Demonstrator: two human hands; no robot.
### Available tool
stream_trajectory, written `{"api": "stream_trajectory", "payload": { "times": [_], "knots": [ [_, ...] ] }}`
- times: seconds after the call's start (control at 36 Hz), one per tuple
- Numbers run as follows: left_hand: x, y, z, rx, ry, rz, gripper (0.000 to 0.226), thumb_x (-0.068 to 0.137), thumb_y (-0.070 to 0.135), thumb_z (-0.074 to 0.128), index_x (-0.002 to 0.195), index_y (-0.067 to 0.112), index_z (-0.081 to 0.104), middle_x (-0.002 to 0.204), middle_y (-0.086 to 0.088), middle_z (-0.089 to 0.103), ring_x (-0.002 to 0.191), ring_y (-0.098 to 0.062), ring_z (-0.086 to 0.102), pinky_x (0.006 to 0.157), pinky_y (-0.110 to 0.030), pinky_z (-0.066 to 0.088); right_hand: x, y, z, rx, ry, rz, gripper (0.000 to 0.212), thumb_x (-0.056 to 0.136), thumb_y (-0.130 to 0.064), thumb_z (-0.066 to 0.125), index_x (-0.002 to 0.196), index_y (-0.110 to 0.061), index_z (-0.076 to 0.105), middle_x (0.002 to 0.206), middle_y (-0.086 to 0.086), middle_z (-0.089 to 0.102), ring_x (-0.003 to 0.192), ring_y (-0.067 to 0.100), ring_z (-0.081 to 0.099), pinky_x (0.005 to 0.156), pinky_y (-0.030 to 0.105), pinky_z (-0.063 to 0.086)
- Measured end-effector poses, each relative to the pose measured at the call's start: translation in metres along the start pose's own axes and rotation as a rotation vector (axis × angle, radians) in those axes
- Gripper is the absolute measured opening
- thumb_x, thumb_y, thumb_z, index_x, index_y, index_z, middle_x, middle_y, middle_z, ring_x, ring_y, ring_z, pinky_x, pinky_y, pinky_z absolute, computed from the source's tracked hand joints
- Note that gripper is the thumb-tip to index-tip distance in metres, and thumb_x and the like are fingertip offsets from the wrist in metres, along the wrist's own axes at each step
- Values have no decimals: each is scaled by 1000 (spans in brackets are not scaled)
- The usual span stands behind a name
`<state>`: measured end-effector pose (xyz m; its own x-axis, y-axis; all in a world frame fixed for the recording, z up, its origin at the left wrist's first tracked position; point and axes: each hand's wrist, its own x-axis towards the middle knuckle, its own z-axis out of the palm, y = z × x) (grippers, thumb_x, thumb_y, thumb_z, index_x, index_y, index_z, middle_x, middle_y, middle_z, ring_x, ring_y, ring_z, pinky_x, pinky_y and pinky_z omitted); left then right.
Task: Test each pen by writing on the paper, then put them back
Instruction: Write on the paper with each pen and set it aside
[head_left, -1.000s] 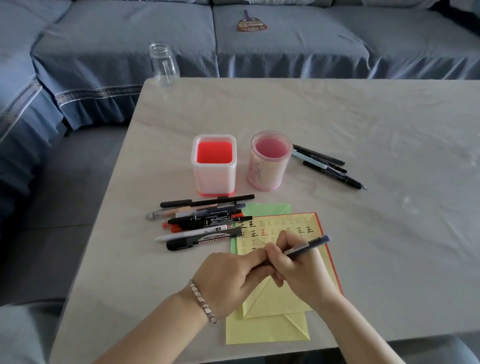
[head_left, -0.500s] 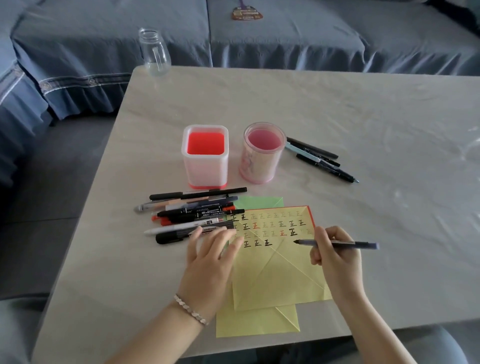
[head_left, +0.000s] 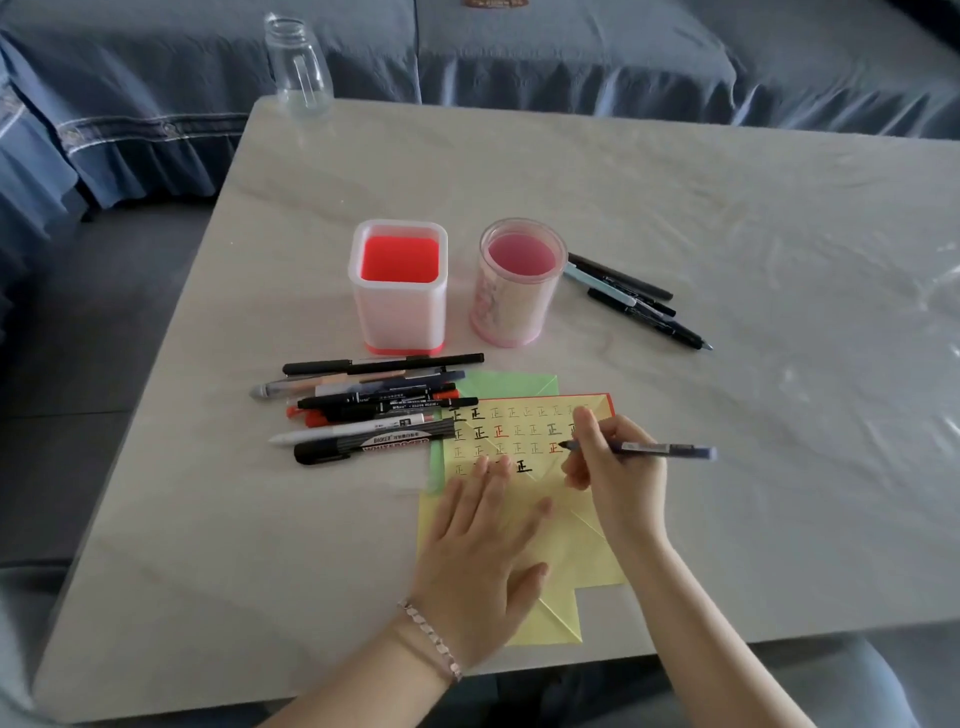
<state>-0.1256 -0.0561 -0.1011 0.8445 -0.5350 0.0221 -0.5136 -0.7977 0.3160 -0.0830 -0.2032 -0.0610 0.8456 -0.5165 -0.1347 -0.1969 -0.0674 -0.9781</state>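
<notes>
Now your right hand (head_left: 613, 467), gripping the pen (head_left: 649, 449), has brought its tip down onto the paper (head_left: 566, 525); left hand (head_left: 483, 551) lies flat, so writing can start.

Pale stone-look table (head_left: 675, 171), faintly veined; daylight glare along its right edge. Blue-grey sofa (head_left: 571, 57) runs behind the far edge, with a pleated skirt and pale trim band (head_left: 130, 136) on its left section. Small brown item (head_left: 493, 3) on a cushion, too cropped to identify. Dark grey floor (head_left: 119, 291) beyond the left edge.
</notes>
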Motion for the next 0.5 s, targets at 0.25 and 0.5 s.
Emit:
{"api": "stream_trajectory", "payload": {
  "times": [0.25, 0.5],
  "knots": [
    [0, -3, -1, -7, 15, 12, 49, 85, 49, 40, 130, 32, 50, 143, -18, 38, 134, -35, 30, 106, -46, 20, 1, 19, 14, -142, 119, -54, 42, 81, -20, 68, 52, -7, 42, 39, -5, 49, 42, 12, 47, 45, 18, 37],
    [0, -1, -3, -22, 9, -9, 50, 84, 49, 39, 130, 32, 50, 143, -18, 38, 135, -35, 30, 106, -46, 20, 0, 23, 17, -185, 142, -136, 32, 79, -1, 60, 56, 5, 38, 50, 10, 40, 51, 16, 42, 46, 18, 34]
  ]
}}
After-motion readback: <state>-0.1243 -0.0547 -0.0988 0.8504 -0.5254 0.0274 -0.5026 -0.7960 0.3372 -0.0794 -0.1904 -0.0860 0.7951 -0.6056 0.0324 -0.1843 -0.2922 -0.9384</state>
